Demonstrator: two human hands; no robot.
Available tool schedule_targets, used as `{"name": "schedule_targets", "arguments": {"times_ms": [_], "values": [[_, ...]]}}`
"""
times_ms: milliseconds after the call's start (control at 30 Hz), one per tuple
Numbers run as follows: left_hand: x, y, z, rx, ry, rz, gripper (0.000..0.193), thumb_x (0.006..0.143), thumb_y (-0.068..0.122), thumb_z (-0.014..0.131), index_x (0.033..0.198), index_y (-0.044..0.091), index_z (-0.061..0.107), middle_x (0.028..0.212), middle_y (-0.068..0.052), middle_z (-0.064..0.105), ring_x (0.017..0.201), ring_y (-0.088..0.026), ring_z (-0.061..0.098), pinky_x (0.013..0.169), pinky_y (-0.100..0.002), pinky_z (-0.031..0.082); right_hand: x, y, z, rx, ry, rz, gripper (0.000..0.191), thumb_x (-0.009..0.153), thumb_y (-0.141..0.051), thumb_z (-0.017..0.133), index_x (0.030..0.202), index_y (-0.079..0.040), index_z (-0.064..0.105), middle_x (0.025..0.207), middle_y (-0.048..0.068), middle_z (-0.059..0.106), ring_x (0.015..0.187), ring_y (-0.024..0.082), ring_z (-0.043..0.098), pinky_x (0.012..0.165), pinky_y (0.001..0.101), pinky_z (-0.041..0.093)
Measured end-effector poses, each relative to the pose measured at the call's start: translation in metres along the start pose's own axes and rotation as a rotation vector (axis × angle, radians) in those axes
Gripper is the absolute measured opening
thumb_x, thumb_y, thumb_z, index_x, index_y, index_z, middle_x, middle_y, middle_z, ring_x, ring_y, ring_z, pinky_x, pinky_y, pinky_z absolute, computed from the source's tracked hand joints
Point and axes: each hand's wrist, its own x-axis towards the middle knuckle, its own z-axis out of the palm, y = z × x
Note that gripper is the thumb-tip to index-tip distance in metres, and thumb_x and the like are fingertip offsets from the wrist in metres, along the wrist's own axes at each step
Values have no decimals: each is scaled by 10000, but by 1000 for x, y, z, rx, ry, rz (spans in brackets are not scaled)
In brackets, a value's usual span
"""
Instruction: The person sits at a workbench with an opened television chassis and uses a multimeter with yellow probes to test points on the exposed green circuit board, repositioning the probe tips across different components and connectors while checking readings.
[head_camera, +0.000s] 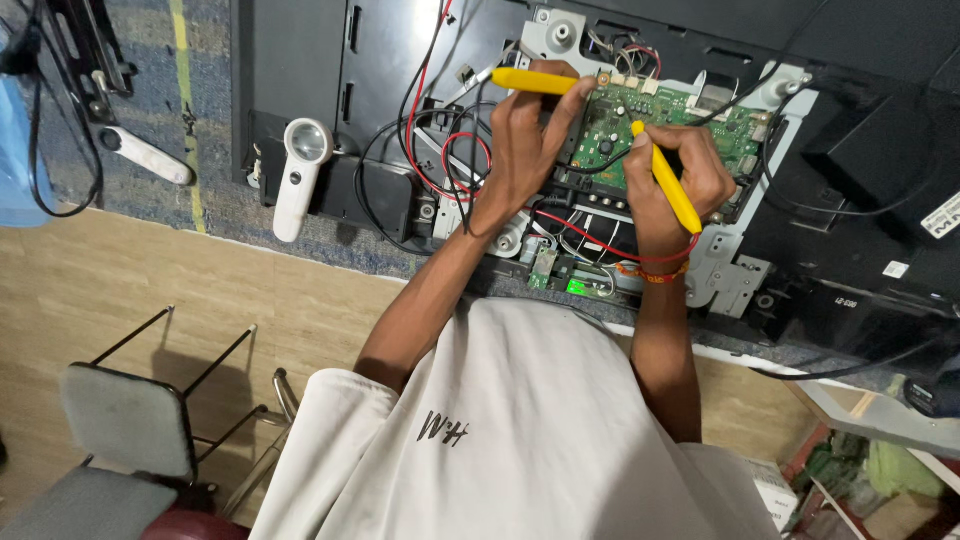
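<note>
Grey carpeted bench (150, 120) under opened appliance. Green circuit board (640, 125) lies between both hands. Left hand (525, 135) grips one yellow probe (535, 82); right hand (670, 175) grips another (665, 178) (tip on board). White magnifier (300, 170) left of them.

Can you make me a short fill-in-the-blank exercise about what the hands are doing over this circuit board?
1. Each hand holds a probe coloured ____.
2. The right hand points its probe down at a circuit board coloured ____.
3. The left hand holds its probe near the board's ____ edge in the picture.
4. The white tool lying left of the hands is a ____.

Missing words: yellow; green; left; magnifier
</note>
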Motion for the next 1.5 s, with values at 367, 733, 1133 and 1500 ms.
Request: {"name": "schedule_targets", "arguments": {"times_ms": [367,733,1133,1500], "values": [[-2,-3,4,-88,25,-132,198,1050,202,677,1076,10,634,848,-49,701,747,-103,686,694,-266,566,1,2,0,-9,-15,-15,88,968,42,768,1012,45,692,983,146,722,879,251,718,816,341,566],[-2,-2,4,-46,18,-94,213,1042,205,686,1079,1,638,870,-61,706,745,-112,676,692,-269,559,0,1,-1,-4,-18,-1,86,968,41,768,1011,46,693,982,150,720,876,254,717,811,343,566],[1,-2,1,-15,-3,-64,183,1027,168,697,1084,6,635,885,-73,713,749,-139,701,695,-288,565,2,0,0,-9,-15,-9,97,977,30,777,1008,44,686,978,145,716,868,253,705,804,346,557],[-1,-4,3,-10,-3,-67,170,1023,175,698,1079,27,634,880,-72,715,739,-162,701,692,-297,559,-1,4,1,-5,-12,-11,103,977,22,778,1004,41,680,985,151,719,881,261,715,817,347,566]]}}
